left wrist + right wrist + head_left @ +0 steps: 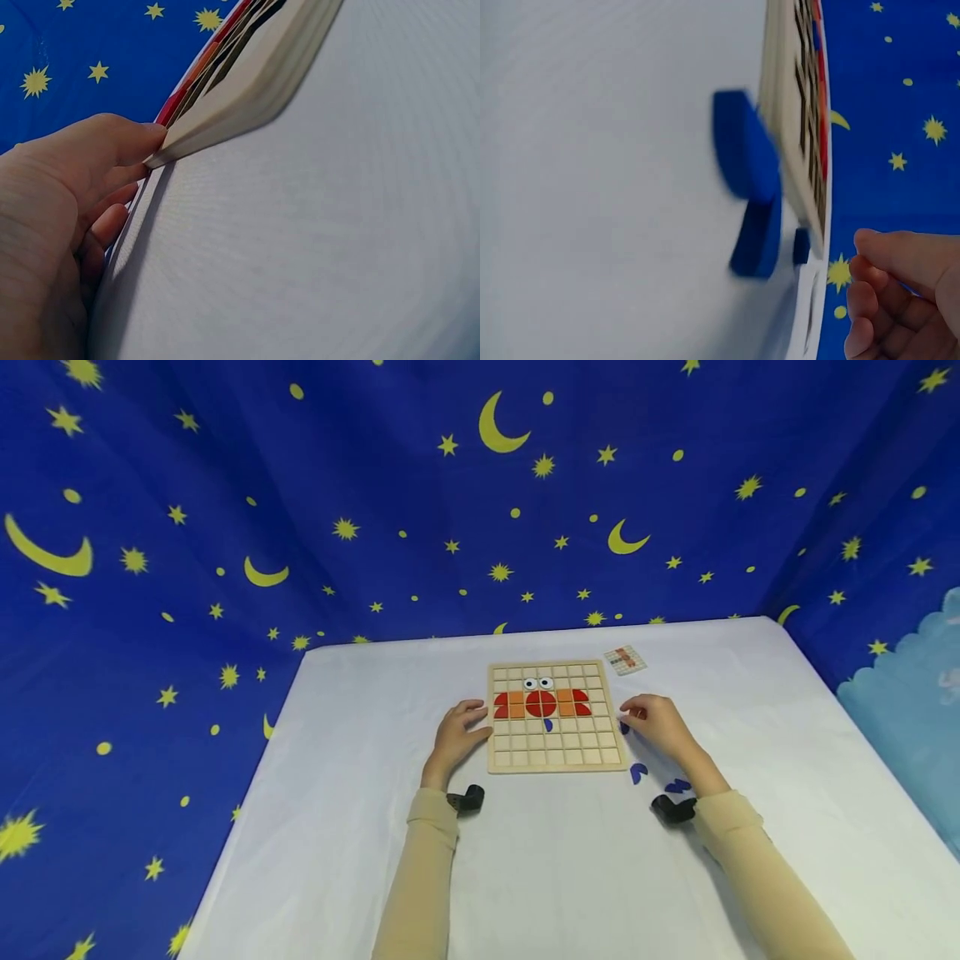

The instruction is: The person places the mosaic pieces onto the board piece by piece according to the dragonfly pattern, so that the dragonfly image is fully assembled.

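Observation:
A square wooden grid board [558,760] lies in front of me. My left hand [456,733] rests at its left side, fingers apart. In the left wrist view the thumb [142,139] touches the board's rim. Just off the right edge, my right hand [660,724] hovers with its fingers loosely bent and nothing visible between them. Below its fingertips is a dark blue piece [625,727]. Red quarter pieces form a circle [541,703] on the grid, flanked by orange squares [516,704]. Two round eye pieces [546,683] sit above, and one blue quarter piece [548,725] below.
Loose blue pieces [638,773] lie right of the board, with others [678,786] closer to the right wrist camera [673,809]. A small pattern card [626,660] is near the board's far right corner. White cloth [360,760] covers the table, and a blue star-patterned curtain [420,485] hangs behind.

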{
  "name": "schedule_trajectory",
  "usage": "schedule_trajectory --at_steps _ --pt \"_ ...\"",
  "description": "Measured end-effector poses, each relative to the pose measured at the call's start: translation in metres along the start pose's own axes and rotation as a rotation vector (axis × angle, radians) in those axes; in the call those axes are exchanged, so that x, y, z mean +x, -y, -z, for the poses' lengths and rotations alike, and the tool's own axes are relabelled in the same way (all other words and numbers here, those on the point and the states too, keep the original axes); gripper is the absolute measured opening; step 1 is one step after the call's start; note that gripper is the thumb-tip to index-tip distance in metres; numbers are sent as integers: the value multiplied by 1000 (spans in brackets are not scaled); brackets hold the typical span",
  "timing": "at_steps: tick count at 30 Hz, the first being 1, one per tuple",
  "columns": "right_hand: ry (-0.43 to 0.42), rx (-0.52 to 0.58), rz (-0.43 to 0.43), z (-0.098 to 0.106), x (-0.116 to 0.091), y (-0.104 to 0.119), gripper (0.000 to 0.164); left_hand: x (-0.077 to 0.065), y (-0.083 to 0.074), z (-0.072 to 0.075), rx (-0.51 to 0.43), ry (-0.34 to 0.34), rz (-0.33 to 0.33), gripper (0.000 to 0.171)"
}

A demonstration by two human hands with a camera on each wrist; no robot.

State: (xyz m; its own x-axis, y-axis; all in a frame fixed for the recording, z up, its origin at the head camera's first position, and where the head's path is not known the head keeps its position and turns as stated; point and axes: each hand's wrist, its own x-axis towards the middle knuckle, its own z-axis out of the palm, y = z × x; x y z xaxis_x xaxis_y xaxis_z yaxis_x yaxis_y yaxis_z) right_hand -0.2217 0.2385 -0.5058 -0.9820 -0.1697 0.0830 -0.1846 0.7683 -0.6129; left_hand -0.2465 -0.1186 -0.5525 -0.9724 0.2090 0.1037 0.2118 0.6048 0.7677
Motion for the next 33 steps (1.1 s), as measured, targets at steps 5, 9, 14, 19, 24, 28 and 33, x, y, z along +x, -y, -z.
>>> schedule_trajectory --at_steps 5,9,14,19,24,28,33 --pt "61 -3 -35 -1 -2 -5 22 -1 3 0 -19 -3 16 44" --pt "104 -8 -43 -1 -3 -8 27 -2 4 -1 -39 -3 24 44" --pt "143 -2 -62 -2 -2 -11 34 -2 3 -1 -43 -3 23 44" --pt "156 -15 -47 -3 -1 -12 35 -1 2 -1 -33 -8 17 44" --pt "139 -35 -22 -4 -1 -13 32 -1 1 -1 -32 -7 15 44" --pt "129 -34 -14 -4 -2 -14 31 -1 0 -2 -25 -7 12 44" --pt "126 -37 -16 -5 -2 -16 30 -1 1 -2 -23 -7 14 44"
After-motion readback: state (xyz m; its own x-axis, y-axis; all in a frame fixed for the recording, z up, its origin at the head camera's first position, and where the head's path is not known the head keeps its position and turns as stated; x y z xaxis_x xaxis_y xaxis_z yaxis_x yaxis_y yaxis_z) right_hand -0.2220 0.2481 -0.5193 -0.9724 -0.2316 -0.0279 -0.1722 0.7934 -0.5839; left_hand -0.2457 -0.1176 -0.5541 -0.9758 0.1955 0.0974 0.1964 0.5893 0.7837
